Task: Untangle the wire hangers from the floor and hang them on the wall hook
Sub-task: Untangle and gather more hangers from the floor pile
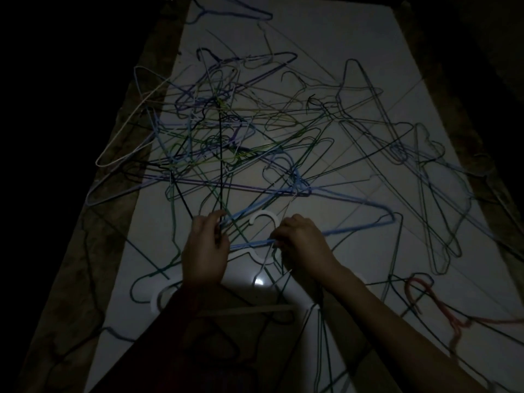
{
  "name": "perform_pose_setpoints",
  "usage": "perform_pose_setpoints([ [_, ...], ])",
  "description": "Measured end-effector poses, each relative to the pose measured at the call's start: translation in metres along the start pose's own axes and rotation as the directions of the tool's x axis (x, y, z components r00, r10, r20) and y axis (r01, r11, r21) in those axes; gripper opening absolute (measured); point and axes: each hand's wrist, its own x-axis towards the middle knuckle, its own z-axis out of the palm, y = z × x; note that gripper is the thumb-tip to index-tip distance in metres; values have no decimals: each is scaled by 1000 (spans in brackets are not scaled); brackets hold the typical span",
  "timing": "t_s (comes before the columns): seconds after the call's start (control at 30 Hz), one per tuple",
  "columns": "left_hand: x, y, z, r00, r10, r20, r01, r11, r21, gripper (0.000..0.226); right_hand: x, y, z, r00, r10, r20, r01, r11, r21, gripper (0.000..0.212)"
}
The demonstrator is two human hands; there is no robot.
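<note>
I have both hands down at the near edge of the tangle of wire hangers (226, 143), which sprawls across the pale floor (326, 38) ahead of my fingertips in very dim light. My right hand (300, 245) has its fingers curled in a pinch around the bottom bar of a blue wire hanger (354, 205), whose long triangle runs away to the right of that grip and back toward the heap. My left hand (205, 251) has its fingers curled near a black wire (220, 165) that runs straight away from them into the pile; it looks like a grip, though in this gloom I cannot tell for certain that the fingers close on it. Between the two hands sits a white plastic hook (265, 219), just past my knuckles, and other green and dark wires cross under the blue bar there. To do this step well, I judge I should hold the black wire steady with the left and work the blue hanger out slowly with the right, turning it so its hook end slides free of the crossings rather than dragging the whole heap along. A hard pull would likely tighten the knot. A red hanger (425, 293) lies apart, right of my right forearm. No wall hook is in view.
</note>
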Motion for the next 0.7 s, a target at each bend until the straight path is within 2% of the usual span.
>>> perform_pose_setpoints([
  [0.1, 9, 5, -3, 998, -58, 19, 59, 996, -73, 40, -6, -2, -5, 985, 116, 129, -137, 975, 173, 18],
  [0.17, 11, 1, -3, 995, -90, 47, 95, 990, -107, 31, -7, 6, -8, 984, 175, 41, -180, 963, 200, 18],
  [0.27, 8, -4, 0, 997, -57, 56, 60, 997, -47, 25, -4, 37, -8, 926, 339, -164, -339, 940, 32, 27],
  [0.37, 8, -5, 1, 998, -44, 42, 44, 999, -8, 24, -7, 57, -9, 844, 505, -182, -498, 863, 86, 37],
  [0.47, 7, -5, 2, 998, -43, 45, 43, 999, 18, 24, -13, 60, -11, 837, 515, -184, -504, 857, 107, 29],
  [0.57, 3, 1, -2, 999, -14, 37, 14, 1000, 13, 24, -17, 58, -22, 795, 570, -209, -507, 812, 289, 19],
  [0.7, 6, 20, -12, 991, 120, -56, -116, 991, 66, 26, -16, 48, -46, 783, 569, -251, -435, 790, 432, 12],
])
